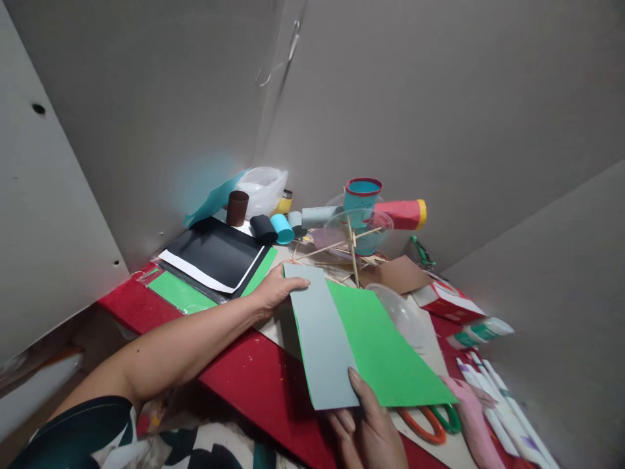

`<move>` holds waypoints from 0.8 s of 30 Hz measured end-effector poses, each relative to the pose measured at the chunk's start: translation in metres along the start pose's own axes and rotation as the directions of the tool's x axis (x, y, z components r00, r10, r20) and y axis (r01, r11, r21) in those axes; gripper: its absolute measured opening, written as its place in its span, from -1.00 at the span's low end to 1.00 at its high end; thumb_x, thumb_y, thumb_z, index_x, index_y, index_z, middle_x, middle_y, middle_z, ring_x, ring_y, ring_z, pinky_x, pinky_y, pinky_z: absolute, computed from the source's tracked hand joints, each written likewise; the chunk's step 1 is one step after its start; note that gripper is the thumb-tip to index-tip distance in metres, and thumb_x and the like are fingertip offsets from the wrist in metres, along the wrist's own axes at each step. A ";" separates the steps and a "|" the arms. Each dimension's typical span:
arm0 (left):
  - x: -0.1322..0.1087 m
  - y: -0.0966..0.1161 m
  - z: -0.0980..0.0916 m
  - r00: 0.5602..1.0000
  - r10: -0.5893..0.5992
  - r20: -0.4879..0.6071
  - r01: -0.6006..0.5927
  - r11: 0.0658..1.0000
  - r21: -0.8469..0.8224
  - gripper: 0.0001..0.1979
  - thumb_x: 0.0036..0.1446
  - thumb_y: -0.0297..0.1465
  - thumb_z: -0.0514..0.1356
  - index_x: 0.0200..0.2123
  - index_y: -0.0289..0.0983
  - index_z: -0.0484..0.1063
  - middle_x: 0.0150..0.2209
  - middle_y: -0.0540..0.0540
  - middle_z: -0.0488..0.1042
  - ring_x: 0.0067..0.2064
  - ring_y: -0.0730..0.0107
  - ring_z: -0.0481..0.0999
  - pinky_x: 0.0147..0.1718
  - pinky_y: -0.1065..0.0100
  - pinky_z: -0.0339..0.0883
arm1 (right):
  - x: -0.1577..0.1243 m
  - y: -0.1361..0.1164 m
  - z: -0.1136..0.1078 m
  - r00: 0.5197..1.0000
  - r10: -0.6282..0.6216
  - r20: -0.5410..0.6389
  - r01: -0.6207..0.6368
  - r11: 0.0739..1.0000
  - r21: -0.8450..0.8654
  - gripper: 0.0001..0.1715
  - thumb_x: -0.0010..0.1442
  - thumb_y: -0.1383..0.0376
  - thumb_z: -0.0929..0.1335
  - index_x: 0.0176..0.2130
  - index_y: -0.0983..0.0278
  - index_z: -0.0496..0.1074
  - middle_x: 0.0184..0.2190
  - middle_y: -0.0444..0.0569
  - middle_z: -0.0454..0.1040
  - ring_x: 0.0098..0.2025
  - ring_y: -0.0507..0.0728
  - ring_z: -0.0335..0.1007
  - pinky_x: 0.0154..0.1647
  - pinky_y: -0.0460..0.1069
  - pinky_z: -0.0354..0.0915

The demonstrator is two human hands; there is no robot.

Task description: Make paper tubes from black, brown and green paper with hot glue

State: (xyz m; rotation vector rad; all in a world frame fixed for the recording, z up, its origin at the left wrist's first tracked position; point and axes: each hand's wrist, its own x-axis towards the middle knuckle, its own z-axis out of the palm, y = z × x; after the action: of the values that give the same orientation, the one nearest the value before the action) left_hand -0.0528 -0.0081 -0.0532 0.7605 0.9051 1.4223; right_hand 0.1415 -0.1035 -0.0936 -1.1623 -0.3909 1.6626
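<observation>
A grey paper strip (322, 339) lies along the left side of a green paper sheet (385, 345), raised above the table's front edge. My left hand (276, 286) pinches the strip's far end, thumb on top of the grey face. At the near end my right hand (366, 423) holds the papers, its thumb on the strip and its fingers underneath. Orange scissor handles (430, 426) and a green handle (452, 417) show just beyond the sheet's near edge. Beside them is a pink object (471, 417), whose kind I cannot make out.
Black sheets (215, 251) lie at left on the red table (244, 378). Behind stand a brown paper tube (237, 208), a plastic bag (263, 185) and a blue cup (362, 202). Wooden sticks (352, 247) stand mid-table. White sticks (508, 410) lie at right.
</observation>
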 end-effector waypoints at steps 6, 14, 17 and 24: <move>0.002 -0.001 -0.002 0.998 0.015 -0.067 -0.009 0.996 0.086 -0.65 -0.19 -0.54 0.24 -0.22 -0.25 0.39 -0.52 0.07 0.43 -0.52 0.45 0.39 -0.49 0.45 0.21 | -0.002 0.002 0.005 0.998 -0.052 0.024 0.052 0.998 -0.020 -0.47 -0.23 0.20 0.62 -0.25 0.20 0.45 -0.41 -0.23 0.52 -0.50 -0.03 0.42 -0.58 -0.18 0.37; 0.008 0.000 -0.004 0.996 -0.012 -0.093 0.019 0.997 0.078 -0.56 -0.21 -0.58 0.26 -0.15 -0.28 0.44 -0.44 0.00 0.52 -0.48 0.42 0.45 -0.43 0.44 0.28 | -0.003 0.006 0.007 0.958 -0.220 0.184 0.262 0.934 -0.244 -0.57 0.09 0.05 0.47 -0.55 0.29 0.38 -0.80 -0.24 0.22 -0.76 -0.08 0.06 -0.78 -0.19 0.07; 0.011 -0.002 -0.007 0.995 -0.045 -0.089 0.051 0.997 0.065 -0.70 -0.19 -0.51 0.32 -0.28 -0.30 0.48 -0.43 -0.05 0.55 -0.45 0.40 0.48 -0.39 0.42 0.32 | -0.001 0.005 0.010 0.956 -0.222 0.193 0.269 0.927 -0.262 -0.54 0.10 0.03 0.46 -0.58 0.30 0.37 -0.82 -0.21 0.24 -0.77 -0.07 0.08 -0.77 -0.18 0.10; -0.002 -0.006 0.008 0.984 -0.167 -0.054 0.171 0.983 0.074 -0.74 -0.19 -0.40 0.38 -0.36 -0.33 0.51 -0.42 -0.11 0.58 -0.43 0.32 0.51 -0.34 0.33 0.38 | 0.004 0.000 0.015 0.963 -0.199 0.180 0.232 0.956 -0.182 -0.52 -0.02 -0.02 0.50 -0.50 0.33 0.42 -0.78 -0.17 0.33 -0.78 -0.03 0.19 -0.82 -0.18 0.14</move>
State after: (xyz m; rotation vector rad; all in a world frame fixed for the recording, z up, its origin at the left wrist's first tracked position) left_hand -0.0430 -0.0094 -0.0543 0.6935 1.0431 1.2659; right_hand 0.1284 -0.0962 -0.0884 -1.0917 -0.7769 1.5530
